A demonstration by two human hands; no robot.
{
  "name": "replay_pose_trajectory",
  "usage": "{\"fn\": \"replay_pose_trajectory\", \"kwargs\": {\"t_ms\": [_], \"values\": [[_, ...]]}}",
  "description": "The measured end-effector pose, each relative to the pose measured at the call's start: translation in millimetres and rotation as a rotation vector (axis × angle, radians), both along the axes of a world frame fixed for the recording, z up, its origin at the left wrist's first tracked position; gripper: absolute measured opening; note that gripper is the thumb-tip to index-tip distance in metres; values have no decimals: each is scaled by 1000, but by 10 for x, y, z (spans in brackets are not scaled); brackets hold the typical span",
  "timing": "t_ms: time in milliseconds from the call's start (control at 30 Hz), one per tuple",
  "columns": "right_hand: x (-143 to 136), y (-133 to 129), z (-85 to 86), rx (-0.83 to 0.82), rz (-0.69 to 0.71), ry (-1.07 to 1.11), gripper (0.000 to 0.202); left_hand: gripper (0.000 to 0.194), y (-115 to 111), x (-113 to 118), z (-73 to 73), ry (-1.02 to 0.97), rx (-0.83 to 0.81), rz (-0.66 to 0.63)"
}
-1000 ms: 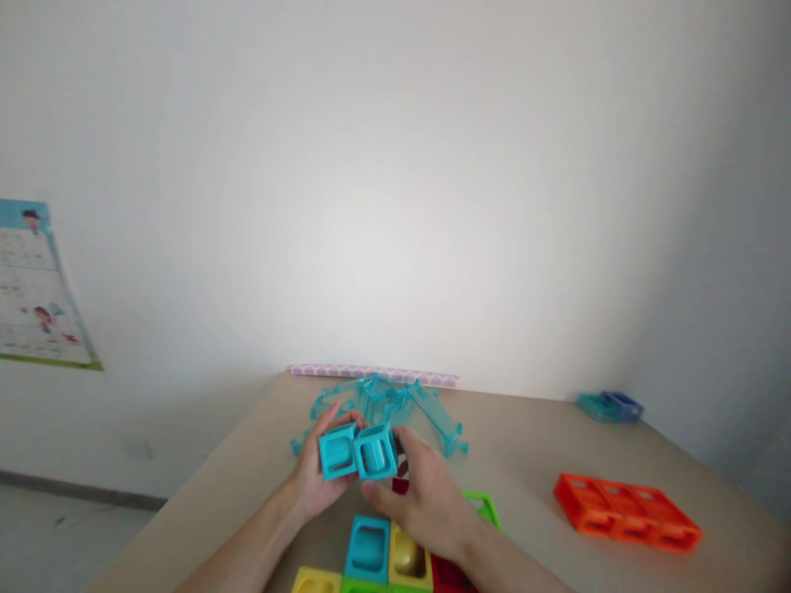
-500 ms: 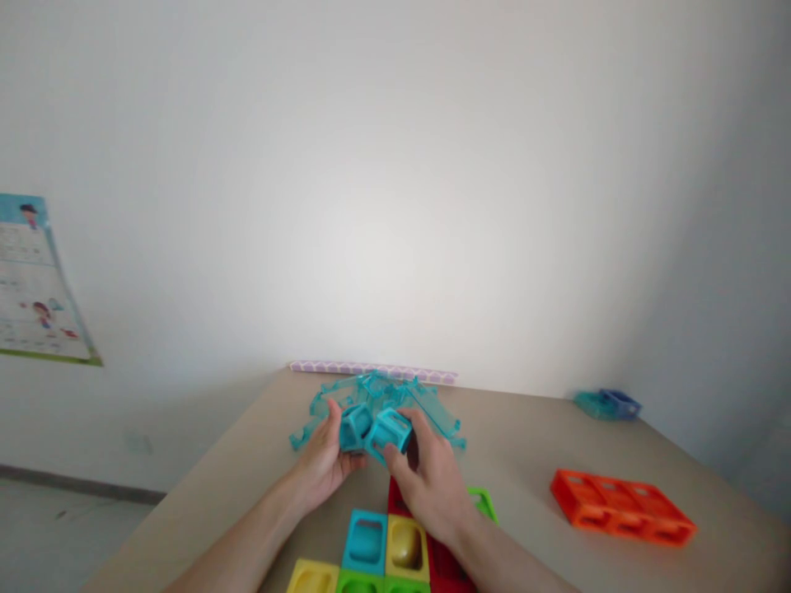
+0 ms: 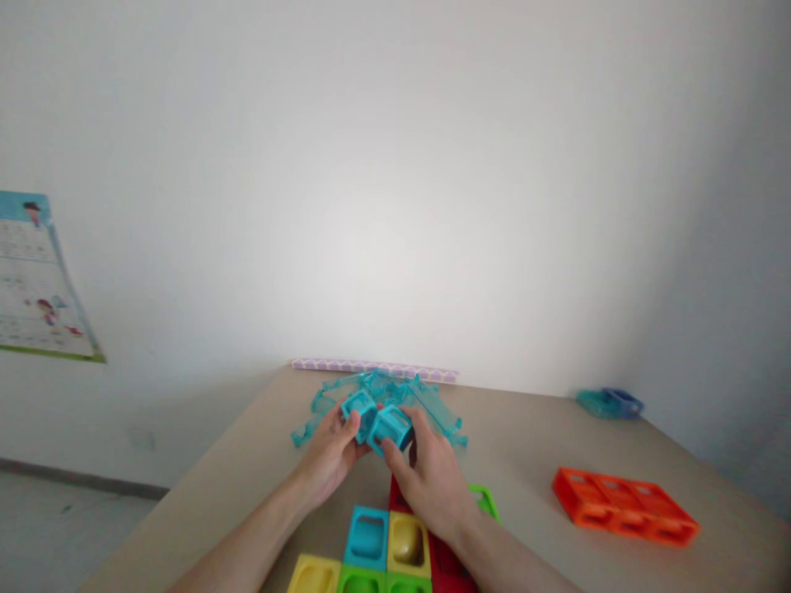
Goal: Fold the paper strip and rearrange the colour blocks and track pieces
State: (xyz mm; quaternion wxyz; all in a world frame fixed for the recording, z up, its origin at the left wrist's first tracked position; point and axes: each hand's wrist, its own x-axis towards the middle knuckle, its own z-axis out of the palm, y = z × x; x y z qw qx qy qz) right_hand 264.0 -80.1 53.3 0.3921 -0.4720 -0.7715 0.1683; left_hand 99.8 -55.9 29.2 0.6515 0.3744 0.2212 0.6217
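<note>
Two light-blue blocks are held up over the middle of the table, touching or nearly touching at their near sides. My left hand (image 3: 330, 457) grips the left blue block (image 3: 359, 413), its thumb on the near face. Round the right blue block (image 3: 390, 428) my right hand (image 3: 426, 469) is closed, thumb in front and fingers behind. Both blocks are tilted. Below the hands lies a group of joined blocks: a blue one (image 3: 367, 539), a yellow one (image 3: 408, 545), and green and red ones partly hidden by my right arm.
Clear teal plastic pieces (image 3: 432, 405) lie spread behind my hands. A purple patterned strip (image 3: 371, 367) runs along the wall. An orange three-part block (image 3: 624, 506) is at the right, with a dark-blue piece (image 3: 623, 403) and teal piece (image 3: 596, 403) at the far right corner.
The left blue block has turned and risen slightly in my left hand, whose thumb has come down over its near face. My right hand and its block have barely moved.
</note>
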Motion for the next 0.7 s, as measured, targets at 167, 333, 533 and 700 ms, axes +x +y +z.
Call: {"fn": "replay_pose_trajectory", "kwargs": {"t_ms": [167,333,533,700], "values": [[7,32,-44,-18,-51,-14,44,22,-49,-13,-5,37,38,-91],[26,33,-31,-50,-23,56,42,22,-23,-51,-57,143,77,-40],[35,31,-16,-46,-41,124,41,26,-18,-57,-74,291,113,-1],[34,22,-16,-28,3,120,38,30,-21,-47,-102,385,117,-3]]}}
